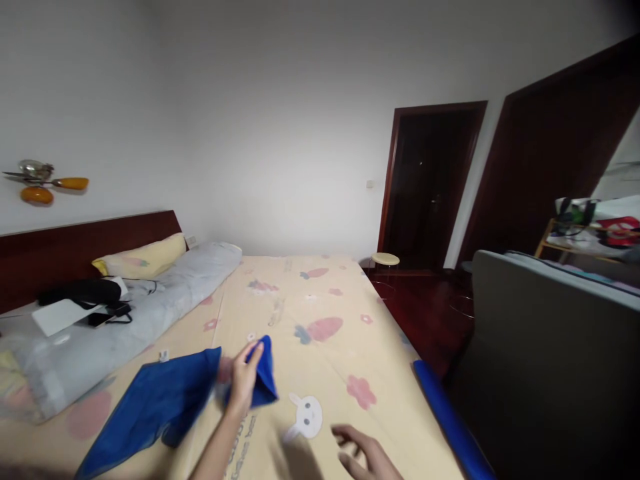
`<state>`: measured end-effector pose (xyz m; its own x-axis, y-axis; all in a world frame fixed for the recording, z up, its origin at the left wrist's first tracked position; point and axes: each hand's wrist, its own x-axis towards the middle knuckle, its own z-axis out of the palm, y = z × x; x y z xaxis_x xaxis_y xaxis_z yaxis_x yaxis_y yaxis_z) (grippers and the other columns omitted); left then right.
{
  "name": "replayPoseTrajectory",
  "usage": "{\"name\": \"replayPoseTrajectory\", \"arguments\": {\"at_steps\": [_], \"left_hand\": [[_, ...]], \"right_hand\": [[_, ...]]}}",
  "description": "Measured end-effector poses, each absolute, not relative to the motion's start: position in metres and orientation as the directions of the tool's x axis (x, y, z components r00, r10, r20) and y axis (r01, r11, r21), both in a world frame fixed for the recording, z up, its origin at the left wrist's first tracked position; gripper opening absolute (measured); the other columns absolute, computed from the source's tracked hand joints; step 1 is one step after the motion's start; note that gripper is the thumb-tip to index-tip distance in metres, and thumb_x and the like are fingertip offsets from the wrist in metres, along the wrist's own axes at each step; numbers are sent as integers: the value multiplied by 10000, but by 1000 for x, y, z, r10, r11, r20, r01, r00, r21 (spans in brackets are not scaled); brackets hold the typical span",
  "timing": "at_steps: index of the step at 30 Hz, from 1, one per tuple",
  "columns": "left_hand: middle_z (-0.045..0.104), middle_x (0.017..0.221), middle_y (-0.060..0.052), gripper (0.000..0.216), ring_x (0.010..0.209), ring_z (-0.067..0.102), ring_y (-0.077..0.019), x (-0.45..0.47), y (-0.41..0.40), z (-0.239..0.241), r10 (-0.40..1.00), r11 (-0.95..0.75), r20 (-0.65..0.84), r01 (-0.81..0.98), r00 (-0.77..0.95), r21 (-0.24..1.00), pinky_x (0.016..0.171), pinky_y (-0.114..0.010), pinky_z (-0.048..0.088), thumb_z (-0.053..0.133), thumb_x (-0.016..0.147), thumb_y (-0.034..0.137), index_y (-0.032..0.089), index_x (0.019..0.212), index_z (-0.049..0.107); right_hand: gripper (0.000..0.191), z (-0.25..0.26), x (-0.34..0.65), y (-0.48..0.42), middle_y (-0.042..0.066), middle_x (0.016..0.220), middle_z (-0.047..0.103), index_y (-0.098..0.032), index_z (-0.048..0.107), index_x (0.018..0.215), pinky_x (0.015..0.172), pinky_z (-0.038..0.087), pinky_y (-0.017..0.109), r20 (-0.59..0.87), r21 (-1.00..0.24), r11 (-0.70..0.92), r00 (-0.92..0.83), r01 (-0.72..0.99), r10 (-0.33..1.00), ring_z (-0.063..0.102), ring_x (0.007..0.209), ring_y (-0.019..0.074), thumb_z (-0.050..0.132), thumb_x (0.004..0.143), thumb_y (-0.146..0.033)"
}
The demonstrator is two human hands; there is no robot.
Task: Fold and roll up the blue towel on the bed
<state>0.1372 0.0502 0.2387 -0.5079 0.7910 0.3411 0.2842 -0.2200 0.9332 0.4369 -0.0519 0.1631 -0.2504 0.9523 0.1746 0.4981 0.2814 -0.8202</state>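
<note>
My left hand (243,379) is closed with its thumb on a small folded piece of blue cloth (265,381), held over the bed. To the left of that hand, a larger blue garment (161,393) lies spread on the sheet, partly creased; its exact kind is hard to make out. My right hand (367,453) hovers low over the bed (320,360), fingers apart and slightly curled, holding nothing. It is nearest to a white rabbit print on the cream sheet, and a shadow falls beside it.
A rolled grey quilt (175,293) runs along the headboard (90,250), with a yellow pillow (145,260) and dark items with cables on it. A long blue thing (450,420) lies along the right bed edge. Beyond stand a stool (385,259) and a grey panel (540,347).
</note>
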Motion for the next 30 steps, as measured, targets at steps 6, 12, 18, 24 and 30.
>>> {"name": "replayPoseTrajectory", "arguments": {"at_steps": [6, 12, 18, 24, 30], "left_hand": [[763, 996, -124, 509, 981, 694, -303, 236, 2, 201, 979, -1, -98, -490, -178, 872, 837, -376, 557, 840, 537, 520, 190, 916, 760], [767, 951, -100, 476, 896, 711, -273, 248, -13, 198, 978, 64, -171, -602, -122, 796, 773, -355, 569, 868, 519, 478, 195, 888, 763], [732, 1069, -127, 489, 1096, 638, -288, 250, -28, 210, 991, 52, -121, -639, -64, 768, 871, -362, 534, 823, 600, 501, 214, 988, 745], [722, 1017, -110, 473, 1001, 651, -258, 250, -42, 199, 994, -73, 29, -424, -109, 903, 877, -329, 511, 851, 587, 416, 188, 980, 720], [679, 930, -55, 398, 885, 615, -182, 235, -44, 195, 975, -98, 13, -378, -220, 921, 763, -254, 482, 791, 656, 486, 200, 912, 684]], "right_hand": [[519, 168, 382, 1, 139, 1302, 621, -219, 598, 1269, 1041, 437, 485, 345, -851, 411, -243, 327, 907, 576, 1204, 301, 534, 856, -527], [400, 158, 392, -22, 100, 1172, 700, -247, 640, 1181, 917, 532, 386, 415, -823, 429, -121, 372, 902, 667, 1051, 266, 531, 873, -477], [337, 173, 385, -41, 62, 1018, 750, -248, 685, 1085, 805, 552, 270, 438, -847, 455, -126, 274, 890, 711, 852, 202, 465, 924, -447], [356, 170, 384, -44, 73, 968, 759, -261, 727, 1023, 833, 545, 317, 457, -816, 478, -145, 324, 878, 701, 866, 224, 470, 911, -482], [409, 178, 392, -48, 79, 905, 746, -220, 727, 918, 819, 515, 321, 355, -895, 370, -107, 250, 929, 673, 859, 231, 475, 889, -541]]}}
